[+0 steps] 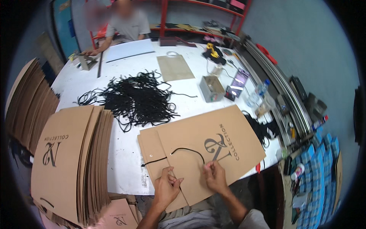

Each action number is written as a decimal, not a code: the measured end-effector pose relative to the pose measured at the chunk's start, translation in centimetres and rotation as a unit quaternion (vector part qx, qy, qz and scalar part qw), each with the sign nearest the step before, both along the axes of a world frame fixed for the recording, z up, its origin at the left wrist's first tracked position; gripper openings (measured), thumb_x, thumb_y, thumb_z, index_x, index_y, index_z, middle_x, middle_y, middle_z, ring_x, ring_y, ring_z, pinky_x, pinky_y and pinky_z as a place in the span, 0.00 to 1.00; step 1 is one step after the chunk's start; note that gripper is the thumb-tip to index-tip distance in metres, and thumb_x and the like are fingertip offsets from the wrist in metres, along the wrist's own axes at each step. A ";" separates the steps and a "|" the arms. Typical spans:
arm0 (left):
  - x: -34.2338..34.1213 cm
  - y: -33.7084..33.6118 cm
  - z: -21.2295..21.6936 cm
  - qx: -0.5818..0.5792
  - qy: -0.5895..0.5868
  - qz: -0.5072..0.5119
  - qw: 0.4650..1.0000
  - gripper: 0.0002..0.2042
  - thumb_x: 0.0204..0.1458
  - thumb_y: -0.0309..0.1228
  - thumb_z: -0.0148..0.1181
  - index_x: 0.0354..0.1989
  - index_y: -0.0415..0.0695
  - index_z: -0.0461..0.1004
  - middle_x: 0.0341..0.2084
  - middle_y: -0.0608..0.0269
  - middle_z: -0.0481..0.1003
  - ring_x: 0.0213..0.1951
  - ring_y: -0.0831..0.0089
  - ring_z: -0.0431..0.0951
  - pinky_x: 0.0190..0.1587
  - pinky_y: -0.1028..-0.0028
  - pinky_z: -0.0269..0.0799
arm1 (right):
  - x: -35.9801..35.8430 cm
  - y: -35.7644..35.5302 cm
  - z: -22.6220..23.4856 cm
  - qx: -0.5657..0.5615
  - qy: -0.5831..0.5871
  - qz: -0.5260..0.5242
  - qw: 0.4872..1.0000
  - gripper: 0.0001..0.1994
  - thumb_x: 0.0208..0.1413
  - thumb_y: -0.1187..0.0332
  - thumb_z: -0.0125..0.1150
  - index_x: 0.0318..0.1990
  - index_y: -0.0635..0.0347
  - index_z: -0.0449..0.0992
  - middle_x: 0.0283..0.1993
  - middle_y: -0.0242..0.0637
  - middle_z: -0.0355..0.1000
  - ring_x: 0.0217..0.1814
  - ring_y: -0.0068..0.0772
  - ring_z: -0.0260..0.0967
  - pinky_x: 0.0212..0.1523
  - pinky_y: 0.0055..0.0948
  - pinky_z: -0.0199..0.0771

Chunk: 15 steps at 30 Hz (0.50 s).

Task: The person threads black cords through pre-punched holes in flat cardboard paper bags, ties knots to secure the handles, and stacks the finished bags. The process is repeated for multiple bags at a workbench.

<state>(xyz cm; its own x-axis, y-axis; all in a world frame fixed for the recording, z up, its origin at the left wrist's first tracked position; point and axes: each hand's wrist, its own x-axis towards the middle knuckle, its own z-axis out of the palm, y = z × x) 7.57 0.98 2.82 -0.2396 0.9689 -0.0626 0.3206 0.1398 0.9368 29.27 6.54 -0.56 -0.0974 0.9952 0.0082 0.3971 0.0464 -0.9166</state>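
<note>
A flat brown paper bag (190, 133) with dark printing lies in front of me, overhanging the table's near edge. A black cord (189, 149) runs through an eyelet near its folded top strip, and a knotted end shows at the left edge. My right hand (215, 177) pinches the free end of this cord above the bag. Just below the cord, my left hand (166, 189) rests over the bag's strip, fingers partly curled but apart, with nothing visible in them. A second eyelet (151, 155) carries no cord.
Left of the bag stands a thick stack of brown bags (65, 152). Beyond lies a heap of black cords (137, 99). A grey box (212, 89), a phone (239, 82) and a water bottle (262, 88) stand at the right. Across the table sits another person (131, 26).
</note>
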 end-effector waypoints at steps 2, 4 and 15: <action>-0.2 0.0 -0.2 0.020 -0.066 0.046 0.997 0.23 0.54 0.29 0.71 0.56 0.34 0.70 0.24 0.56 0.80 0.26 0.72 0.82 0.30 0.72 0.77 | -1.3 0.4 0.2 -0.067 0.161 0.007 0.985 0.05 0.66 0.75 0.61 0.44 0.67 0.73 0.34 0.38 0.74 0.31 0.30 0.73 0.35 0.29 0.76; -1.8 0.8 -1.0 0.019 -0.124 0.066 0.990 0.21 0.55 0.29 0.70 0.54 0.33 0.72 0.24 0.58 0.80 0.27 0.75 0.81 0.32 0.74 0.76 | -3.6 0.5 2.1 -0.121 0.268 0.035 0.955 0.04 0.67 0.77 0.59 0.46 0.67 0.73 0.34 0.36 0.75 0.30 0.24 0.73 0.34 0.24 0.76; -6.4 4.6 -4.0 0.014 -0.219 -0.008 0.976 0.10 0.64 0.29 0.62 0.45 0.32 0.77 0.29 0.63 0.80 0.30 0.80 0.78 0.35 0.78 0.76 | -8.7 2.6 2.8 -0.084 0.253 0.120 0.956 0.04 0.64 0.79 0.62 0.43 0.70 0.75 0.40 0.44 0.78 0.42 0.30 0.80 0.40 0.27 0.81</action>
